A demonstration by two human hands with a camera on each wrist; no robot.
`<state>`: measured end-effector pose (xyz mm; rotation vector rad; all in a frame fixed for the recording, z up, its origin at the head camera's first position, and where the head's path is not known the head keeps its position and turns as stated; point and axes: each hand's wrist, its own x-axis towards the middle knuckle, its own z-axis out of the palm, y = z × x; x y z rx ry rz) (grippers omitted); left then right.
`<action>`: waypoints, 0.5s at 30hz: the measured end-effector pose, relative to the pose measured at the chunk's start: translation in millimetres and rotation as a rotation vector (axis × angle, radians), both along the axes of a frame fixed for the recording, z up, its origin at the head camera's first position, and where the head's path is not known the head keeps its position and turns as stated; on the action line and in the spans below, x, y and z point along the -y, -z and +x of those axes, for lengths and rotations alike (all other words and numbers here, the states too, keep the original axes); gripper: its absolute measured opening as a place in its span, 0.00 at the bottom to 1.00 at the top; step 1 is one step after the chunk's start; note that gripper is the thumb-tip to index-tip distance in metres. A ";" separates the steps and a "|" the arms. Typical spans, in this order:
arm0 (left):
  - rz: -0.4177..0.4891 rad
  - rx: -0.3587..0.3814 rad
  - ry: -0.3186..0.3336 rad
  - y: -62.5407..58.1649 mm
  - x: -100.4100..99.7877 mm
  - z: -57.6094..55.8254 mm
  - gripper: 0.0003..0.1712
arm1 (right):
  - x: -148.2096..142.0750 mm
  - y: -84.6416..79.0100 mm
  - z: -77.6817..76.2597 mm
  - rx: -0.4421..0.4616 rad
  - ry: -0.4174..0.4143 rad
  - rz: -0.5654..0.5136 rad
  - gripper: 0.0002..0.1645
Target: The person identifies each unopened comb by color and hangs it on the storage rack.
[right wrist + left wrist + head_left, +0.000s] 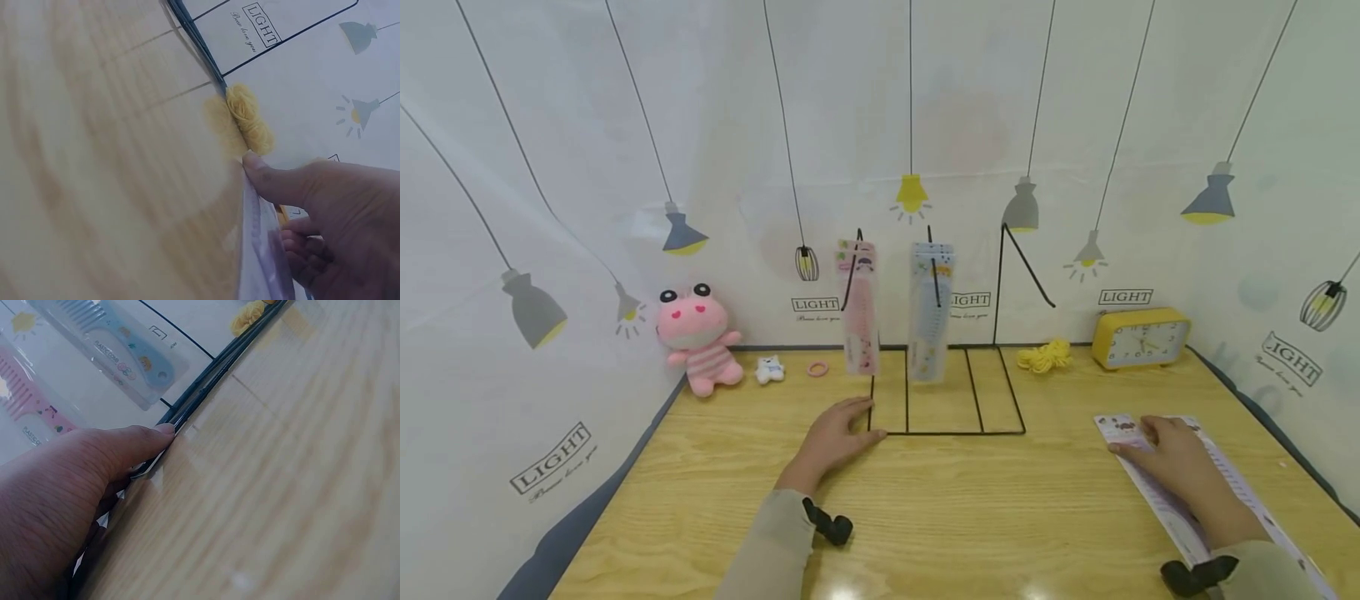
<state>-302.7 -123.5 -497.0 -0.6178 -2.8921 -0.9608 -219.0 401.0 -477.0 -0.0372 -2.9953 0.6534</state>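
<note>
A black wire rack [955, 433] stands on the table with three upright hooks. A pink packaged comb [862, 325] hangs from its left hook and a blue packaged comb [930, 325] from the middle one; the right hook carries nothing. My left hand [835, 437] rests at the rack's front left corner, fingers extended. Its thumb [147, 440] touches the base wire in the left wrist view. At the right of the table, purple packaged combs [1161, 500] lie flat. My right hand [1180, 462] pinches the far end of one, partly covering it.
Along the back edge sit a pink plush toy [696, 333], a small white bear [769, 369], a pink ring [817, 368], a yellow yarn bundle [1045, 357] and a yellow clock [1142, 340]. A lamp-patterned curtain [737, 150] borders the table's back and sides.
</note>
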 end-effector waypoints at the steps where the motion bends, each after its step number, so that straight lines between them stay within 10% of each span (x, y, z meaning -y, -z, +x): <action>1: 0.001 0.001 0.000 0.0 -0.1 0.0 0.40 | -0.4 -0.6 -0.3 0.008 0.001 -0.001 0.61; 15: 0.007 -0.001 0.007 -3.3 0.0 1.8 0.40 | 0.7 -7.9 1.4 0.070 -0.020 -0.082 0.48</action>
